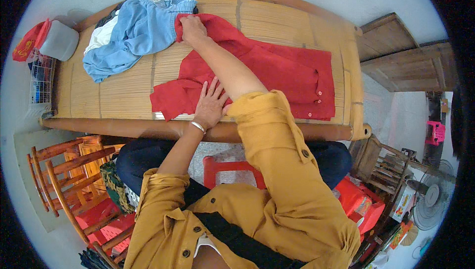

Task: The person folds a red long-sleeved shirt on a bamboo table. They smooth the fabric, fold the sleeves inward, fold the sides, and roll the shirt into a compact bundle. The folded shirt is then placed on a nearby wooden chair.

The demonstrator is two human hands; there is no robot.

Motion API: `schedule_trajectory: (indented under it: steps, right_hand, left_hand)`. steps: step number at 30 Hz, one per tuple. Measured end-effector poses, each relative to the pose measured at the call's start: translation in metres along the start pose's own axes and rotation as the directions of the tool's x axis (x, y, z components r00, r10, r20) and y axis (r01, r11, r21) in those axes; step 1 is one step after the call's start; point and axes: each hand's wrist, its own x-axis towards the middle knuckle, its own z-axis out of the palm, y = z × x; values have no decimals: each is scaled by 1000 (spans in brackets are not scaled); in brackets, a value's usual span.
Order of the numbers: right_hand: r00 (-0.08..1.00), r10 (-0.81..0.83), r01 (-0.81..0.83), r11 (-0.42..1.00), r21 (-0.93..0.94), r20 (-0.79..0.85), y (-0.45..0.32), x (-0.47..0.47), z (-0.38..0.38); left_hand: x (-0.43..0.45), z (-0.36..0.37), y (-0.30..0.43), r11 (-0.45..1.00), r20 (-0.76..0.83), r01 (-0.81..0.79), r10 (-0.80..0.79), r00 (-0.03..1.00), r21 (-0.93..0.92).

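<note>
A red long-sleeved shirt (282,72) with small light buttons lies spread on a bamboo-slat bed (126,98), its hem toward the right. My right hand (193,31) reaches across to the far sleeve, fingers curled on the fabric near its cuff; the fingertips are partly hidden. With fingers spread, my left hand (210,104) rests flat on the shirt beside the near sleeve, a silver bangle (198,127) on its wrist. Left of the far cuff lies a heap of clothes, with light blue denim pants (144,28) over a white garment (102,37) and a dark one.
A rounded brown rail (111,126) edges the bed in front of me. A grey plastic container (61,41) and a white wire basket (41,76) stand at the left. Wooden chairs (79,157) are at lower left, a red stool (209,172) below, a fan (432,195) at right.
</note>
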Motion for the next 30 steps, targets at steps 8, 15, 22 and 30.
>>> schedule_trajectory:
  steps: [8,15,22,30]
  right_hand:
    - [984,167,-60,663,746,-69,19,-105,-111]
    - [963,267,-165,480,861,35,50,-205,-200]
    - [956,288,-171,398,901,54,61,-250,-214]
    - [956,293,-120,459,880,-22,47,-264,-226]
  left_hand:
    - [0,15,-8,991,-260,-40,6,966,-125]
    - [2,-8,14,520,-333,-120,-339,880,-846]
    - [28,-67,83,71,-229,-229,-554,800,-971]
    - [32,-69,78,-105,-50,-149,-635,771,-983]
